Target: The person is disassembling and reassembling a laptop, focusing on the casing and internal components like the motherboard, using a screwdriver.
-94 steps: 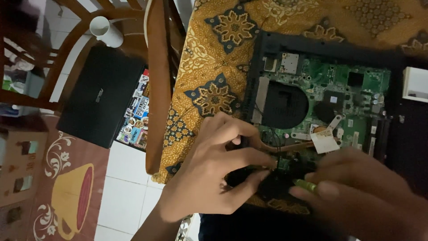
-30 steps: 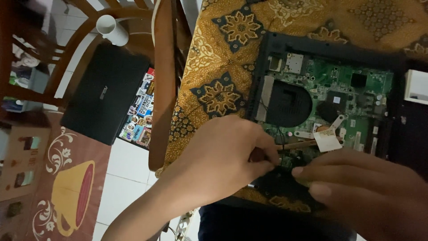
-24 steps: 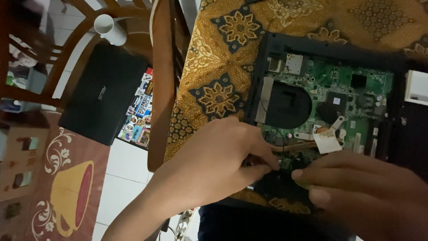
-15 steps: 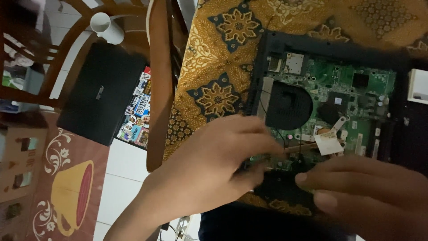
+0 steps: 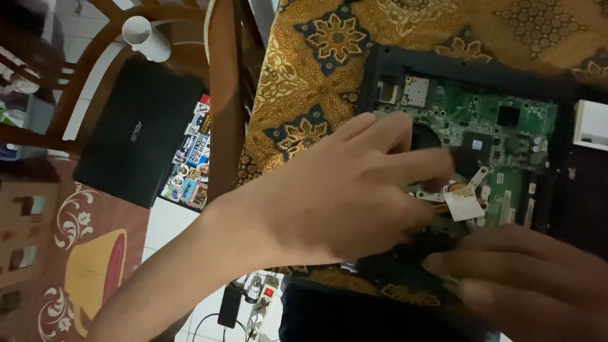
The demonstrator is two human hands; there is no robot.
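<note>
An opened black laptop base (image 5: 380,69) with a green circuit board (image 5: 500,126) lies on a gold patterned cloth (image 5: 304,76). My left hand (image 5: 342,196) is spread over the board, its fingers apart and stretched across the round black fan (image 5: 425,136), most of which is hidden. My right hand (image 5: 525,278) comes in from the lower right, blurred, with its fingertips close together at the board's lower edge. Whether they hold anything cannot be seen. A small white tag (image 5: 464,206) sits between the two hands.
A wooden chair frame (image 5: 221,95) stands left of the cloth. A closed black laptop (image 5: 136,133), a white cup (image 5: 145,38) and a sticker-covered panel (image 5: 190,171) are on the left. A power strip (image 5: 259,297) lies on the floor, and a white box (image 5: 592,123) sits at the right edge.
My left hand has gone from a pinch at the board's lower edge to flat, its fingers reaching up over the fan. My right hand stays at the lower right.
</note>
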